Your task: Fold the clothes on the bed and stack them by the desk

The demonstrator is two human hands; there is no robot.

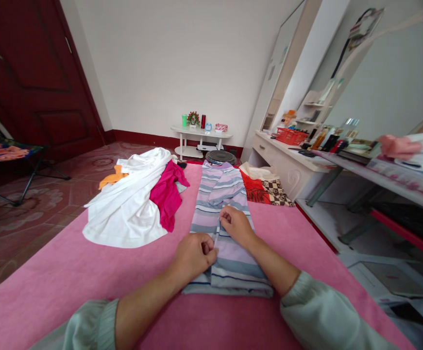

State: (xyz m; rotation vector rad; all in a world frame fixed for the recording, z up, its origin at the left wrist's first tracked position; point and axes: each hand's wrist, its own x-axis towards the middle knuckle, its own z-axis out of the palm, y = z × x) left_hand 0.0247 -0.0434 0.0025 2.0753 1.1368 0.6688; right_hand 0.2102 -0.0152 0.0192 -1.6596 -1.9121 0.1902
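A striped shirt (236,267) in grey, lilac and navy lies lengthwise on the pink cover (124,282), its sides folded inward into a long strip. My left hand (195,253) is closed at the folded edge near the shirt's lower part, thumb and fingers pinching the cloth. A little farther up, my right hand (236,224) pinches the same edge. One sleeve lies folded across the upper part of the shirt.
Left of the shirt lies a heap with a white garment (127,214), a magenta one (167,194) and an orange one (113,177). Patterned red and brown cloth (262,187) lies right. Beyond stand a white side table (180,130) and a dresser (287,158); a shelf (408,180) flanks the right.
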